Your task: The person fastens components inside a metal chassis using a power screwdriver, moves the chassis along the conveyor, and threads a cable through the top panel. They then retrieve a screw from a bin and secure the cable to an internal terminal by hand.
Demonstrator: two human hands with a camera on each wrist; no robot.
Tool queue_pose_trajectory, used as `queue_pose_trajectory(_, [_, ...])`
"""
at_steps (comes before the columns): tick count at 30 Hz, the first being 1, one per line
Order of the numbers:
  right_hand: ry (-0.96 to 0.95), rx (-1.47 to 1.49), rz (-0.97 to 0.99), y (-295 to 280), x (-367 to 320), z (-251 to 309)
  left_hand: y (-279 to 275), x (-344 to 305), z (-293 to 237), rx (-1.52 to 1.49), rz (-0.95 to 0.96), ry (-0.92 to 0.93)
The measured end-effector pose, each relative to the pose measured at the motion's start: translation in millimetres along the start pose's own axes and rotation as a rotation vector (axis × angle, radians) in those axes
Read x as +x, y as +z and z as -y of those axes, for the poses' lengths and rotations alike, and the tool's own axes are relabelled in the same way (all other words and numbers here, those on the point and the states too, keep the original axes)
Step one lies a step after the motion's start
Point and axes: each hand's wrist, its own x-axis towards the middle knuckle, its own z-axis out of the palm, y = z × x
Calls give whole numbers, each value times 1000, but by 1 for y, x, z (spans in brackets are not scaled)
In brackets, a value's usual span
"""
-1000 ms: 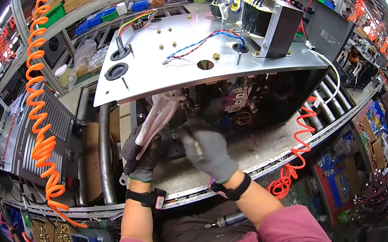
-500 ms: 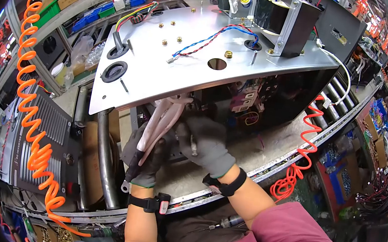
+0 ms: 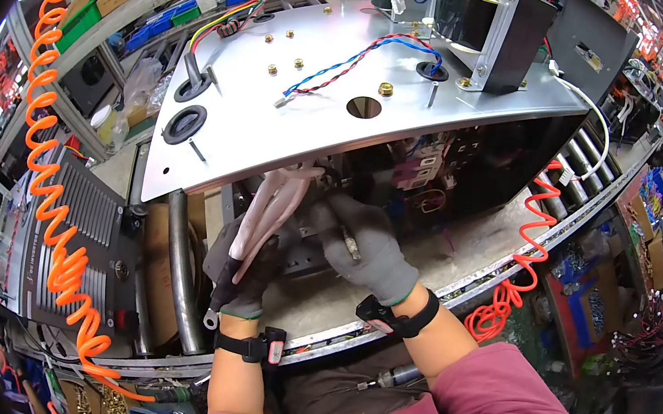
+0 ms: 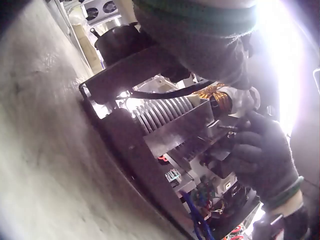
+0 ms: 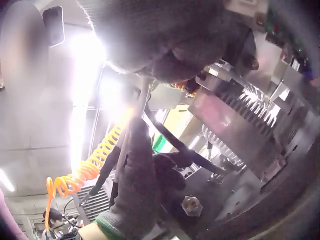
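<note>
In the head view my gloved left hand (image 3: 252, 268) grips a bundle of white-sleeved cables (image 3: 271, 207) below the front edge of a metal panel (image 3: 234, 123). A black cable end with a ring lug (image 3: 211, 318) hangs out below that hand. Beside it, my gloved right hand (image 3: 368, 249) has curled fingers around a short metal rod-like tool (image 3: 350, 243); its fingertips are at the cables' upper part, under the panel. The left wrist view shows the right hand (image 4: 262, 157) close to a copper-wound coil (image 4: 217, 97) and a finned heat sink (image 4: 167, 112).
On the panel stand a transformer (image 3: 464, 23) and twisted blue and red wires (image 3: 360, 56). An orange coiled hose (image 3: 42, 119) hangs at left, above a grey finned inverter case (image 3: 77, 228). Metal rollers (image 3: 187, 272) lie beneath. A red coiled hose (image 3: 533, 234) hangs at right.
My right hand has moved up and inward to the cables beneath the panel, with the metal tool still in its fingers. The left hand keeps its grip on the cables. The head view has shifted slightly.
</note>
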Motion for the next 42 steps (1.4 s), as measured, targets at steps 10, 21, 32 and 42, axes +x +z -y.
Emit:
queue_pose_trajectory(10, [20, 104, 137, -10, 3, -1, 5, 0, 4, -8, -172, 1])
queue_pose_trajectory(21, [-153, -277, 76, -12, -52, 37, 4, -6, -7, 30, -122, 178])
queue_pose_trajectory(32, [-198, -453, 6, 21, -52, 30, 12, 0, 3, -258, -106, -154])
queue_pose_trajectory(42, [-150, -615, 63, 29, -54, 44, 14, 2, 1, -226, -260, -21])
